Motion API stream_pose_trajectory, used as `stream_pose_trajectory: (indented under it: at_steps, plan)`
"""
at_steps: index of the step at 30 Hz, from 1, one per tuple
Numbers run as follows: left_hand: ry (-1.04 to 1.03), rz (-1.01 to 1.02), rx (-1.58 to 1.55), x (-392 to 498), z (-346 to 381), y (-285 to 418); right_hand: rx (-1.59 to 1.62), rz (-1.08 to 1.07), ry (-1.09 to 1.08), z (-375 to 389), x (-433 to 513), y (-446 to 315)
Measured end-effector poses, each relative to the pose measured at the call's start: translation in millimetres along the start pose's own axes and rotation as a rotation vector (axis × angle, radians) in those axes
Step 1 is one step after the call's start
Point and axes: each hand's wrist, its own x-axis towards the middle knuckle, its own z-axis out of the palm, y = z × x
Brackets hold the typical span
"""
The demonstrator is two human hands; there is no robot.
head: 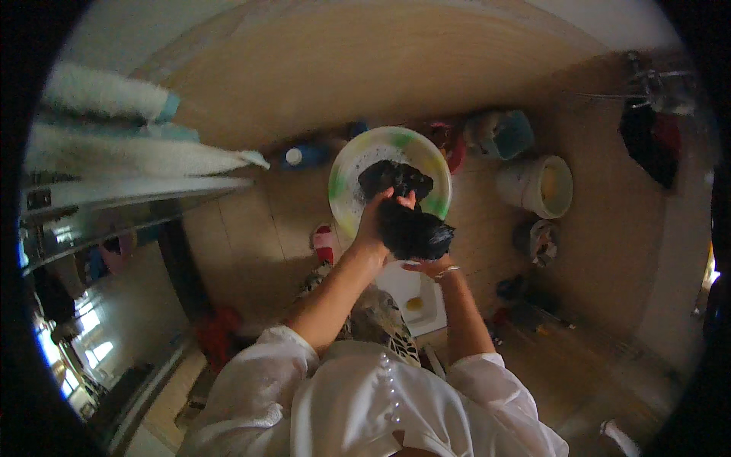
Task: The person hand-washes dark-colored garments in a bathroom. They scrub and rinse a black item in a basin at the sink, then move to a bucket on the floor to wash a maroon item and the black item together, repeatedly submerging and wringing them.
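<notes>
A wet black cloth garment (pixel 416 231) is bunched up between my two hands. My left hand (pixel 374 223) grips it from the left, with fingertips and thumb showing at its upper folds. From below, my right hand (pixel 433 266) holds its lower end, the fingers partly hidden by the cloth; a bracelet circles that wrist. Part of the black fabric (pixel 391 176) hangs over or lies in a white and green plastic basin (pixel 344 200) on the floor. Suds dot the water in the basin.
A white bucket (pixel 514 183), a small bin (pixel 537 243) and a bluish container (pixel 514 136) stand along the right and back. Left are a blue bottle (pixel 305 156) and hanging towels (pixel 125 157). Below my hands sits a white shallow fixture or tub (pixel 425 323).
</notes>
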Motion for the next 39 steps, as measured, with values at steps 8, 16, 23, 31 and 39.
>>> stream_pose_trajectory:
  at_steps: [8,16,23,31,39]
  plan:
    - [-0.113,-0.313,-0.422,-15,-7,-37,0.327,-0.953,0.697,53,80,32]
    - [0.124,-0.351,-0.176,-45,-27,-39,0.701,-1.292,0.778,26,106,25]
    - [0.395,-0.356,0.204,-56,-6,-17,1.054,-0.702,0.364,-35,83,-11]
    - [0.384,-0.256,0.625,-63,27,-3,1.078,-0.754,-0.029,-17,51,-56]
    - [0.546,-0.213,0.751,-48,8,44,0.828,-0.469,0.319,-17,65,-66]
